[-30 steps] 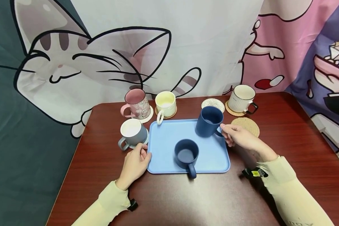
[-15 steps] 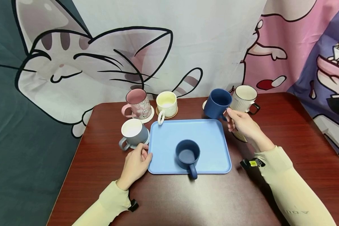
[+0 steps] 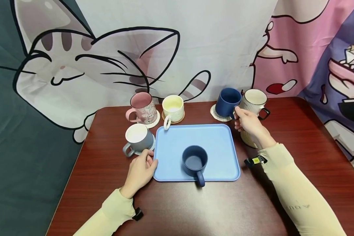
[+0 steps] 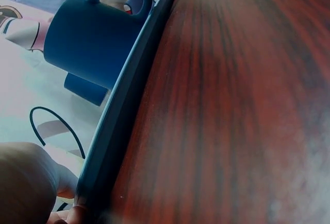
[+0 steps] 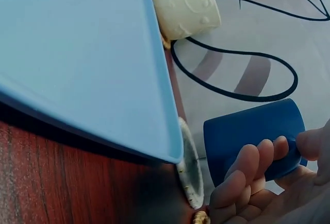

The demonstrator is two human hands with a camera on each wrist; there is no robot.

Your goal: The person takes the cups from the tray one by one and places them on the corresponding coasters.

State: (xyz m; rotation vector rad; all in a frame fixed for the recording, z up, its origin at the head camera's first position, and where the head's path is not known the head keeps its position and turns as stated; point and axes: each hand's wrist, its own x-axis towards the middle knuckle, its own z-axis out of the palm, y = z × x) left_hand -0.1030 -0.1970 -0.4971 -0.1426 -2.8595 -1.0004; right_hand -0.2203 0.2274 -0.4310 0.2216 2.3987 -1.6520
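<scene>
By its handle, my right hand (image 3: 250, 125) grips a blue mug (image 3: 227, 101) over a lacy white coaster (image 3: 221, 117) at the back of the table. The right wrist view has a thin gap between the mug (image 5: 252, 131) and the coaster (image 5: 191, 170). My left hand (image 3: 139, 172) pinches the left rim of a light blue tray (image 3: 218, 144) between thumb and fingers. Near the tray's front edge stands a second, wide navy mug (image 3: 194, 160), its handle pointing toward me.
Left and behind the tray are a grey mug (image 3: 138, 137), a pink mug (image 3: 143, 108) and a pale yellow mug (image 3: 173, 109), each on a coaster. A white ribbed mug (image 3: 253, 100) with a black handle stands at the back right. A woven coaster (image 3: 247, 139) lies partly behind my right hand.
The right hand has lifted the blue mug off the tray's back right corner, carried it backward, and lowered it over the white coaster. The left hand has stayed at the tray's rim.
</scene>
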